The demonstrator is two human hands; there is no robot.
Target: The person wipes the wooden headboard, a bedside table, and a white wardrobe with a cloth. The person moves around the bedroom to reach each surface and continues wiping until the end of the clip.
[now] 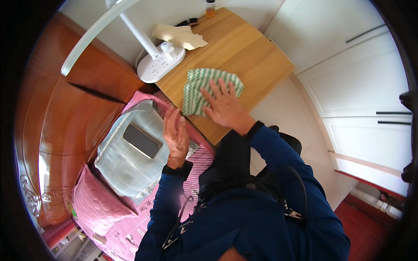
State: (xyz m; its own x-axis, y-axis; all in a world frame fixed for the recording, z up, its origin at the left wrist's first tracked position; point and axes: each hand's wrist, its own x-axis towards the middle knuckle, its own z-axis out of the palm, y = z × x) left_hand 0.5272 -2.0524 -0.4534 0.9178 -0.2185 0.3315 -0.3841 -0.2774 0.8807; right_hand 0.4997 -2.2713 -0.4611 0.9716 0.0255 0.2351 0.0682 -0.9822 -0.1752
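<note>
A green and white zigzag-patterned cloth (pixel 199 84) lies spread on the wooden tabletop (pixel 254 49), near its left edge. My right hand (pixel 223 104) rests on the cloth's right part, palm down and fingers spread. Just left of the table's edge, my left hand (pixel 176 132) is raised with nothing in it, its fingers extended and close together. Beside that hand, a smartphone (pixel 142 141) lies on a pale grey-blue pillow (pixel 120 169).
A white desk lamp (pixel 161 63) with sockets in its base, a cream paper piece (pixel 183 36) and a small jar (pixel 210 9) occupy the table's far side. White cabinets (pixel 352 75) stand right; a wooden headboard (pixel 72 120) and pink pillow (pixel 98 202) are left.
</note>
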